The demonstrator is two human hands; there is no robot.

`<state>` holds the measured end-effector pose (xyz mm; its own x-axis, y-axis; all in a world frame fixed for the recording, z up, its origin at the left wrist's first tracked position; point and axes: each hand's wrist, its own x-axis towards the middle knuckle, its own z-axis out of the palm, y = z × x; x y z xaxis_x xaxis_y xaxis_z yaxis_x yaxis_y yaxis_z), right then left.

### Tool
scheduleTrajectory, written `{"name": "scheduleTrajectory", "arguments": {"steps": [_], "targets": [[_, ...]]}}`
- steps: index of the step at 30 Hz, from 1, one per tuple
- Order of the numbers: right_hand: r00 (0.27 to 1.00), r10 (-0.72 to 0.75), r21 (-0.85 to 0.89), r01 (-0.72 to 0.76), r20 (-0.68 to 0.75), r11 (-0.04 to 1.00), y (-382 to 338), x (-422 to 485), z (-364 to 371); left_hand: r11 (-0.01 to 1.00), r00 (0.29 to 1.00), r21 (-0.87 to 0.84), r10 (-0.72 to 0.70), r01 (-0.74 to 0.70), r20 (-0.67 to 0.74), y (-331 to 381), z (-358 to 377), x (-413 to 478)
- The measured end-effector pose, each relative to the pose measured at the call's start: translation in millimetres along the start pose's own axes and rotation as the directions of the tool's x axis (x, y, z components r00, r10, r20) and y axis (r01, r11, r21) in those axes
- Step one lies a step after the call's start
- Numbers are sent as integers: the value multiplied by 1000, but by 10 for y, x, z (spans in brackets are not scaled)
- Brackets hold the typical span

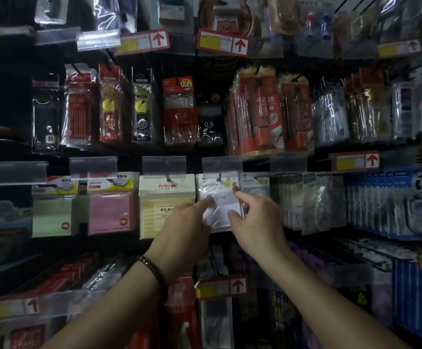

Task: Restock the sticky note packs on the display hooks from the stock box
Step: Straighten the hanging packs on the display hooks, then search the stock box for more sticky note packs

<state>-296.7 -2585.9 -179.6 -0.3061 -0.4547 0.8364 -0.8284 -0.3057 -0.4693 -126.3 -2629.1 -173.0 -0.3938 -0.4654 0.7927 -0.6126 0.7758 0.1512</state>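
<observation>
A white sticky note pack (217,210) in clear wrap hangs on a display hook (219,177) in the middle row of the wall. My left hand (184,230) touches its lower left side with the forefinger stretched out. My right hand (255,217) pinches its right edge between thumb and forefinger. To the left hang a yellow pack (165,205), a pink pack (110,207) and a green pack (52,210). The stock box is out of view.
Pen and refill packs (179,114) hang in the row above. Correction tape packs (391,202) hang at the right. Red price tags with arrows (221,285) jut out below my hands, over more hanging goods.
</observation>
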Motion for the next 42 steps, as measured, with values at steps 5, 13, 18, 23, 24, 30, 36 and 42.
{"name": "scheduleTrajectory", "arguments": {"steps": [5,13,18,23,24,30,36,42], "targets": [[995,22,-237,1,95,972,-41,-30,2,998,995,39,-56,53,87,18,48,24],[990,14,-230,19,142,973,-60,-199,-101,996,991,43,-79,75,111,-2,-27,-189],[994,-107,-51,108,30,993,123,-669,-150,999,999,30,-17,16,37,30,-109,-806],[979,-203,46,202,7,978,364,-1484,-174,998,997,-32,54,-53,47,48,51,-1700],[980,-194,68,191,43,979,439,-1673,-145,998,995,-41,49,-46,91,4,152,-1893],[905,88,98,-141,417,985,1236,-3165,194,989,892,1,-134,148,432,-388,1050,-3414],[615,490,-170,-503,618,847,2238,-4747,603,948,647,108,-286,301,707,-647,1971,-4671],[199,711,-516,-561,674,647,2927,-5867,1146,909,393,174,-328,378,859,-815,2674,-5292]]}}
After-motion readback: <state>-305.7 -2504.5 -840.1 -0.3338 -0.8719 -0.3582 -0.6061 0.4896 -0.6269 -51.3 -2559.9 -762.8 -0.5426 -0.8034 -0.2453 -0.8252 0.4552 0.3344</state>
